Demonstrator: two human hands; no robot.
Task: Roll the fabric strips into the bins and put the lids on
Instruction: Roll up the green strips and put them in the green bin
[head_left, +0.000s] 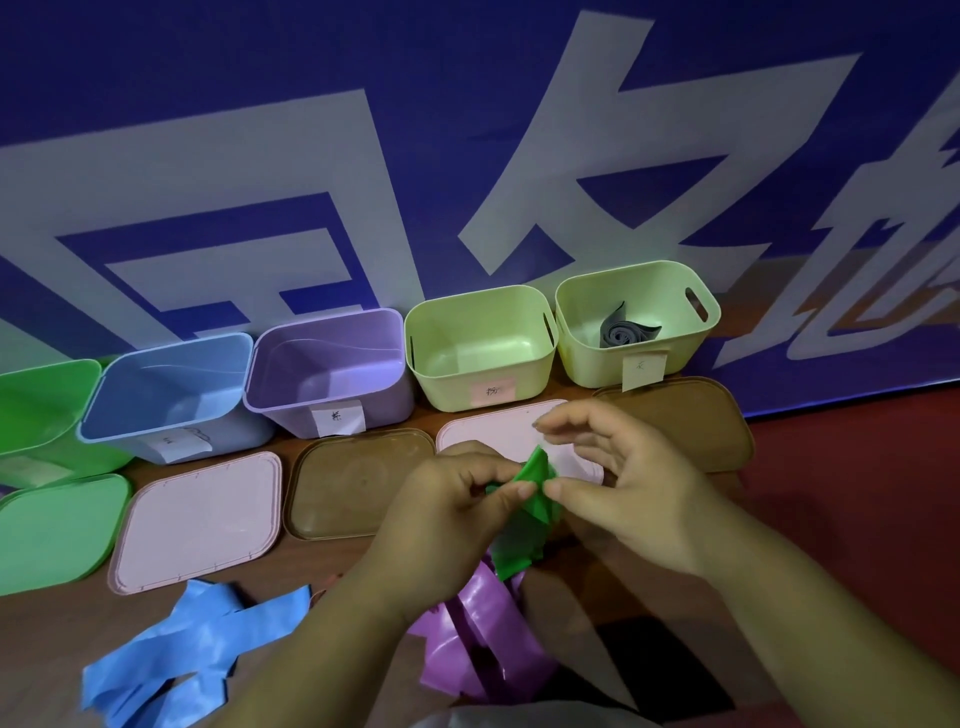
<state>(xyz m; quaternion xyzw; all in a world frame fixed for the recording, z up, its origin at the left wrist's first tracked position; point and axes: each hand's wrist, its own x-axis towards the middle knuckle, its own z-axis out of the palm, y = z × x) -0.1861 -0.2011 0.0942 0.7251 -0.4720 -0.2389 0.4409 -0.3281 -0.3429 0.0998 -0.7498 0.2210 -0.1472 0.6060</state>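
**Item:** green strip (524, 499), held above the bench (62, 649) between both hands, in front of a pink lid (467, 434). Its tail hangs down onto the pink strips (483, 639).

**Left hand** (457, 499): thumb and forefinger pinch the upper end of the strip.

**Right hand** (623, 483): the thumb tip touches the strip, and the other fingers (550, 422) are lifted and spread.

**Likely destination:** green bin (47, 405), far left, well apart from the hands. It is open, with the green lid (57, 525) lying before it.

**Hazards, as judged:**
- Only one pinch holds the strip, so a slack turn could let the coil spring open.
- The hanging tail lies against the pink strips and may drag one up or snag as it is wound.
- The carry to the green bin is long and passes over the lids. A loose roll may unwind on the way, as the grey roll (626, 327) has partly done in its bin (576, 332).
- The blue strips (182, 654) lie near the left forearm and could be swept off the bench.
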